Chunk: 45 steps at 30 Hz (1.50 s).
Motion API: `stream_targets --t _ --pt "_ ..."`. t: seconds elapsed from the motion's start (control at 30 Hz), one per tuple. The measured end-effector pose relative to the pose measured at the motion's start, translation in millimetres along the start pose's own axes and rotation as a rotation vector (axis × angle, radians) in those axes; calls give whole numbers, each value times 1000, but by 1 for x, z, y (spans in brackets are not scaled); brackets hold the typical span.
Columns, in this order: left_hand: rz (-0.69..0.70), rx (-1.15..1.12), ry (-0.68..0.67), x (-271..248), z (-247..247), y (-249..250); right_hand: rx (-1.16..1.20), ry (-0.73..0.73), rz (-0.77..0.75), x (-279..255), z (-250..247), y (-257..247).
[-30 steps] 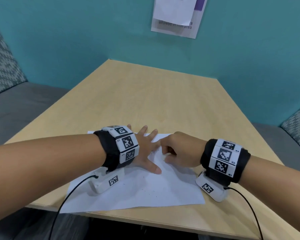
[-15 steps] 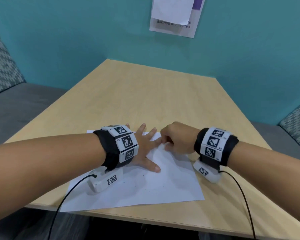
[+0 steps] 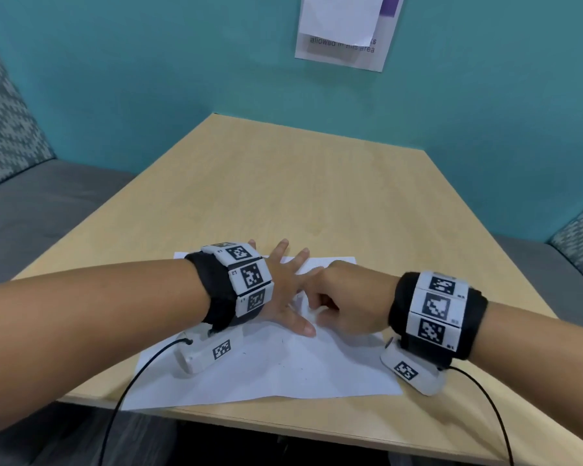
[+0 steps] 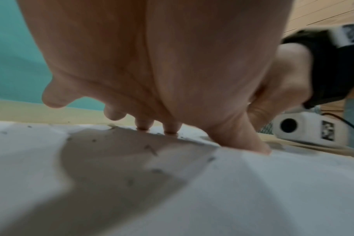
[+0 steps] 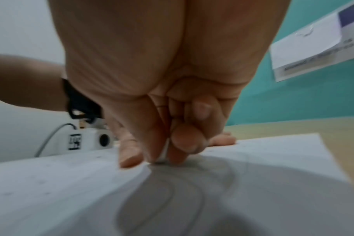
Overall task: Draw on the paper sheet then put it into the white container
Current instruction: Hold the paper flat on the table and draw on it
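A white paper sheet [image 3: 283, 371] lies flat at the table's near edge. My left hand [image 3: 283, 290] presses it down with straight, spread fingers; the fingertips [image 4: 170, 129] and thumb touch the sheet. Just right of it, my right hand [image 3: 347, 297] is curled, and thumb and fingers pinch a small white object [image 5: 164, 151] whose tip meets the paper [image 5: 51, 183]. What that object is cannot be told. Faint curved lines and dark flecks mark the sheet [image 4: 273, 191]. No white container is in view.
The wooden table [image 3: 317, 196] stretches back to a teal wall carrying a paper notice [image 3: 347, 28]. Grey benches with patterned cushions [image 3: 4, 129] flank it. Black cables [image 3: 125, 398] trail from both wrist cameras over the near table edge.
My right hand slid away from me across the sheet, then came back toward me, still pinching the white object. The left hand and the paper stayed put.
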<state>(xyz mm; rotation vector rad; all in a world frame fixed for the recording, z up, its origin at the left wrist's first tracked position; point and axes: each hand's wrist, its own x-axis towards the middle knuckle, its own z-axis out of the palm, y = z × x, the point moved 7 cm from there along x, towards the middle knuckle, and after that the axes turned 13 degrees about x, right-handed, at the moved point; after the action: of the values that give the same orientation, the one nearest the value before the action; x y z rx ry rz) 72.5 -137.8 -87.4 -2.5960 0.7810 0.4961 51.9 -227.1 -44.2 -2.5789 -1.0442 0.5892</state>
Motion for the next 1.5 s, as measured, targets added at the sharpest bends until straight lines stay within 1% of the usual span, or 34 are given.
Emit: stream_targets --t 0.03,0.07,0.13,0.2,0.27,0.33,0.37,0.4,0.5,0.53,0.57,0.63,0.7,0.83,0.9,1.0,1.13,1.2,1.3,1.4,1.5 --pt "1 -1 1 0 0 0 0 -22 -4 0 4 -2" --pt "1 4 3 1 -1 0 -27 -7 15 1 -1 4" --pt "-7 14 5 -1 -1 -1 -62 92 129 8 -28 30" --pt "-11 20 2 -2 -2 1 -54 141 178 6 -40 46" --pt "-6 21 -6 -3 -1 0 -38 119 119 2 -29 30" --pt "11 2 -4 -2 -1 1 13 31 43 -5 -6 8" --pt "17 -7 1 -1 -2 1 19 2 36 -6 -2 5" --pt "16 -6 -1 -2 -3 1 -2 5 54 -4 -6 10" --pt "-3 8 -32 -4 -3 1 -42 117 175 2 -38 42" --pt "-2 8 -36 -3 -2 2 -38 136 178 1 -39 45" --pt "1 11 -36 -2 -1 1 -35 135 158 0 -36 41" --pt "7 6 -33 0 1 0 -31 62 72 -5 -14 18" --pt "10 -1 -29 2 1 -1 -12 24 37 -7 -5 9" --pt "-2 22 -54 -3 -2 1 -74 119 155 -1 -36 38" --pt "5 33 -37 -3 -2 0 -66 128 149 -3 -33 41" --pt "10 58 -34 -1 0 -6 -11 89 134 -8 -20 37" --pt "13 94 -52 3 -7 -9 -15 138 186 -8 -33 45" --pt "27 99 -39 4 -12 -6 -21 144 184 -7 -31 46" --pt "63 34 -5 6 -18 8 -5 141 185 -7 -28 46" --pt "70 -2 23 10 -19 16 -4 158 196 -9 -31 44" --pt "75 15 32 12 -17 16 13 97 114 -12 -12 27"
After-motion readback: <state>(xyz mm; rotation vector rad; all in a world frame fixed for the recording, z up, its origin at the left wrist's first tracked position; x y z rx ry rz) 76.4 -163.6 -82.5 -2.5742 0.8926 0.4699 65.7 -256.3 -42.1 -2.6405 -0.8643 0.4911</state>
